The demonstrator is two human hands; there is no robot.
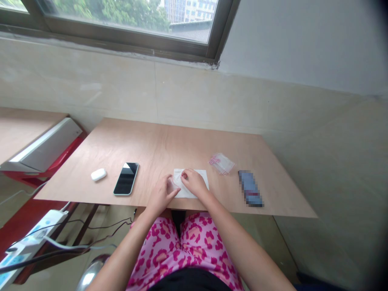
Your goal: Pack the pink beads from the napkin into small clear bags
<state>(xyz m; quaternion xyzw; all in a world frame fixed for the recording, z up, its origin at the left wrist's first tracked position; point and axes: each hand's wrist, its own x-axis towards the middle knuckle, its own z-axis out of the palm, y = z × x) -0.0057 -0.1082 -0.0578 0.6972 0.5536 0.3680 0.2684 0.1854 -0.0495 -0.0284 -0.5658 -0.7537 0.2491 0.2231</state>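
Fingertips of my right hand (pixel 194 182) press together, on what I cannot tell; my left hand (pixel 160 196) spreads beside a thin reddish line (pixel 173 182). Bracing wrists by the white sheet (pixel 186 194), below the frame's centre, should steady both.

Bright window (pixel 121 16) above pale tiled wall (pixel 121 76); wooden table (pixel 182 139) beneath; beige floor (pixel 269 237)
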